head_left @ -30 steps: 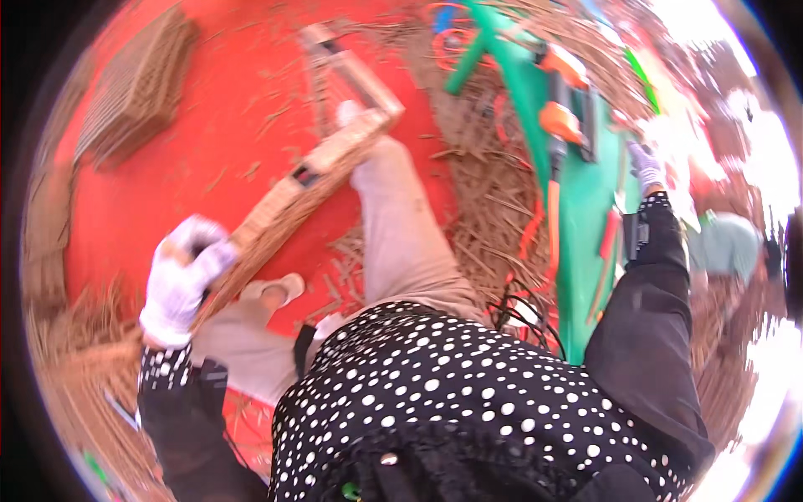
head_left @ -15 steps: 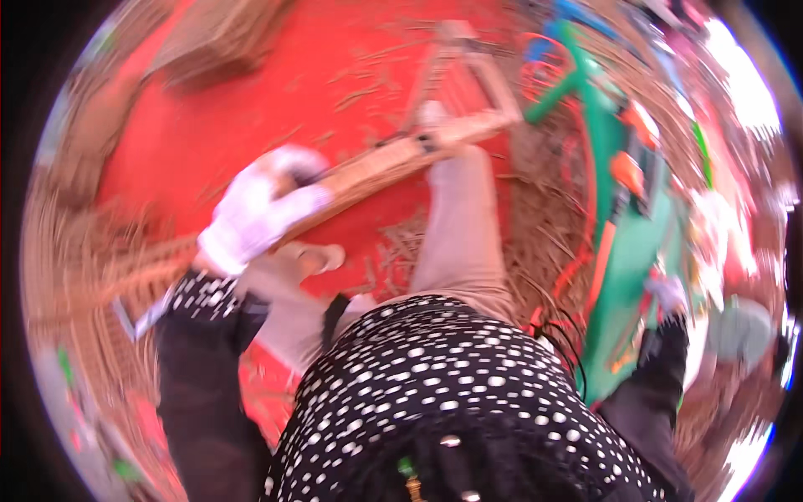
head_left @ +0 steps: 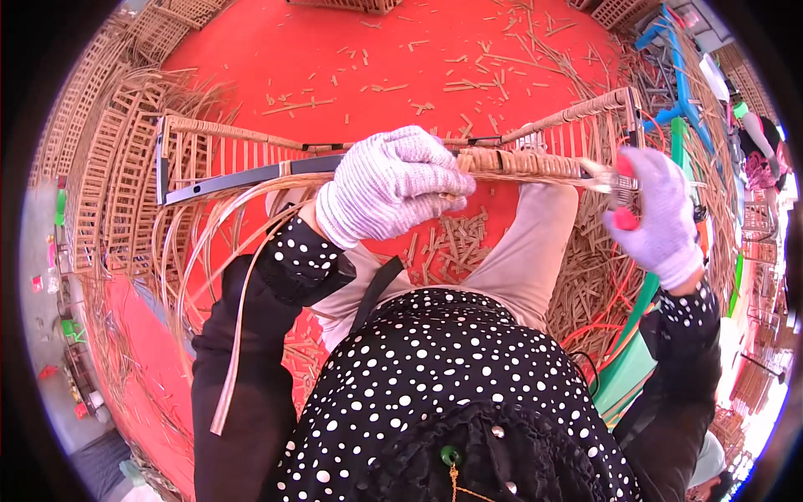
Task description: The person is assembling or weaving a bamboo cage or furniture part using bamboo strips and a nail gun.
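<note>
Head view.

Item: long dark metal frame (head_left: pixel 519 163), partly wrapped in tan wicker strip, spanning the centre of the picture from left to right. Its near rail shows bare dark metal left of centre and close tan winding right of centre.

Item: left hand (head_left: pixel 397 184) in a pale knitted glove, centre. Grip bent and pressed around the near rail, at the left end of the winding.

Item: right hand (head_left: pixel 665 213) in a matching pale glove, right of centre. Grip folded around a red-handled metal hand tool (head_left: pixel 602 176), handles apart. The tool's head overlaps the right end of the winding; contact cannot be told.

Item: loose tan strips (head_left: pixel 238 335), hanging in curves at lower left, beside the left sleeve.

Item: red floor (head_left: pixel 293 54), upper centre, strewn with short tan offcuts (head_left: pixel 477 82).

Item: tan lattice wicker panels (head_left: pixel 109 184), left edge.

Item: smooth green worktop (head_left: pixel 627 360), lower right, partly covered by the right sleeve.
</note>
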Motion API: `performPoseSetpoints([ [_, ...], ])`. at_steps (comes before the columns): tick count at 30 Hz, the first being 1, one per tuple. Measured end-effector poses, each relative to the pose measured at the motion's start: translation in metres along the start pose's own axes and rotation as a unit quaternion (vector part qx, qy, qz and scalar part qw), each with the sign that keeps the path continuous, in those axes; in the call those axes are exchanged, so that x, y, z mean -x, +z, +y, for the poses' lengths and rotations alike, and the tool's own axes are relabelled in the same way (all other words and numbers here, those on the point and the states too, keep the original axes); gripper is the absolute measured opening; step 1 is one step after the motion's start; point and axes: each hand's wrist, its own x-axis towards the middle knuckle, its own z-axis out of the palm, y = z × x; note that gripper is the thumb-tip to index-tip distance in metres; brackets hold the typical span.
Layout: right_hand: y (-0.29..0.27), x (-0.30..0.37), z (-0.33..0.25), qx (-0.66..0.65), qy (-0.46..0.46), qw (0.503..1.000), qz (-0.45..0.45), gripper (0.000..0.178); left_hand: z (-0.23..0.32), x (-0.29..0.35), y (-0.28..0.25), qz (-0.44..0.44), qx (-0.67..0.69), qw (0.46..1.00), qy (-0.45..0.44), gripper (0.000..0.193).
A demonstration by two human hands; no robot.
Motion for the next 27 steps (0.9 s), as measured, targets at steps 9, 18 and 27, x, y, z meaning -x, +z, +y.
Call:
performPoseSetpoints([
  [9,0.027,-0.058,-0.027,0.035,-0.095,0.994,-0.041,0.067,0.014,-0.015,-0.004,0.049,0.250,0.933,-0.255,0.019],
  [18,0.023,-0.082,-0.030,0.023,-0.134,0.985,-0.110,0.066,0.005,-0.028,-0.008,0.090,0.308,0.875,-0.362,0.018],
  [27,0.015,-0.053,-0.012,-0.053,0.012,0.996,-0.070,0.051,-0.007,-0.029,-0.002,0.273,0.360,0.834,-0.316,0.029],
])
